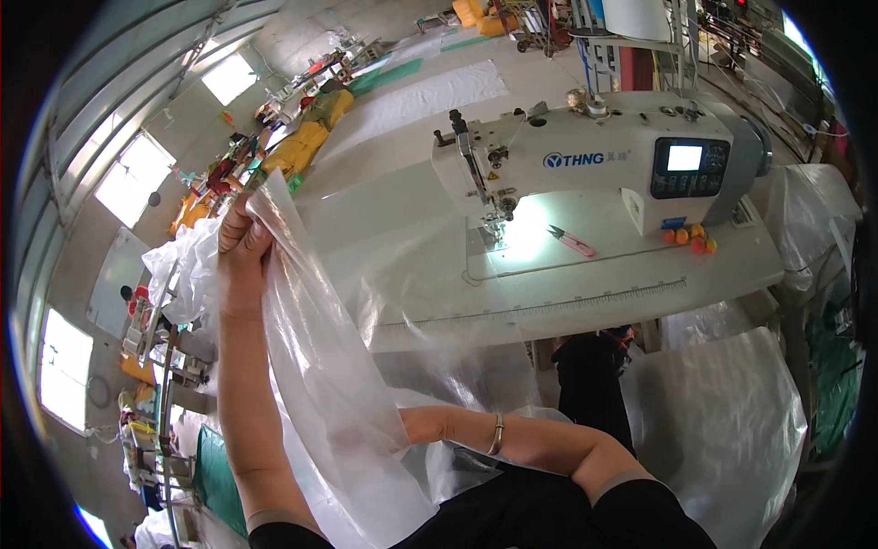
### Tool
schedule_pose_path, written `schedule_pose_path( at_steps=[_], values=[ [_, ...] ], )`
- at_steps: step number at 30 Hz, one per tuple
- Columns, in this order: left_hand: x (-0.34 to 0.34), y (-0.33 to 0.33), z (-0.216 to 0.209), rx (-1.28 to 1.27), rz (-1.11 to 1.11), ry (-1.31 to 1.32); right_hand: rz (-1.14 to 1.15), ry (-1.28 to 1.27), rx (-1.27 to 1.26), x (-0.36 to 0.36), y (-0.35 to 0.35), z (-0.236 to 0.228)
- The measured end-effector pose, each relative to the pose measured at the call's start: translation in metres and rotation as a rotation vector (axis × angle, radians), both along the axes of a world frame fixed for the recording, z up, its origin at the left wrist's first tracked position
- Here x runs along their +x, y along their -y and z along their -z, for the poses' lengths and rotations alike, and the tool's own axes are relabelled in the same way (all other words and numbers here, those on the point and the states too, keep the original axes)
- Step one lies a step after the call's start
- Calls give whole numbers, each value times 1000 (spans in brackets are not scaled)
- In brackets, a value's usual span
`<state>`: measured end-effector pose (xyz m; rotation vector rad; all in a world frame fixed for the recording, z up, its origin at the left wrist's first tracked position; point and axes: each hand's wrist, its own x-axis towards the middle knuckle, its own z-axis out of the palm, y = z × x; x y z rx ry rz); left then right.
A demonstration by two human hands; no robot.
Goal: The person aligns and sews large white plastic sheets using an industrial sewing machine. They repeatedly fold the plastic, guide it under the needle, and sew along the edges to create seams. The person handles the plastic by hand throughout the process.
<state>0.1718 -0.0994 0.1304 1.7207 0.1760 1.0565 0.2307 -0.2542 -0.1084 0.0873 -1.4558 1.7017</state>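
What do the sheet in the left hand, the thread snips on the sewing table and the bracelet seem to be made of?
Translucent sheet: flexible plastic film, type uncertain; it is see-through, glossy and creased.
Thread snips: dark blades, probably metal; the pinkish-red handle could be plastic or coated metal.
Bracelet: likely polished metal, judging by its shine.

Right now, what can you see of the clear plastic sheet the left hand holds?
The plastic sheet looks thin, glossy and see-through, with creases and folds. The left hand grips its raised upper end; the right hand shows hazily through it lower down, its grip unclear. It hangs slanting down and rightward, veiling part of the white table.
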Motion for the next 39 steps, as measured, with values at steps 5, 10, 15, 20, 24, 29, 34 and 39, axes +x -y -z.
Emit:
schedule_pose_path(
  at_steps=[5, 10, 15, 20, 24, 29, 34, 39],
  values=[
    [21, 4, 19, -15, 43, 24, -135, 114, 214, -16, 12, -10],
    [14, -5, 33, -59, 57, 23, -169, -60, 252, -12, 28, -30],
    [-14, -25, 15, 92, -288, -5, 782, 219, 193, 37, 40, -42],
    [17, -75, 10, 335, -386, -477, 1402, 677, -257, 131, 84, -64],
    [92, -109, 129, 674, -390, -860, 1753, 965, -103, 139, 84, -14],
    [156, -94, 234, 512, -295, -794, 1923, 932, -91, 139, 105, 69],
    [160, -75, 275, 492, -372, -567, 1086, 151, -918, 146, 102, 100],
    [132, 19, 257, 355, -207, -629, 832, 810, -751, 132, 163, 102]
  ],
)
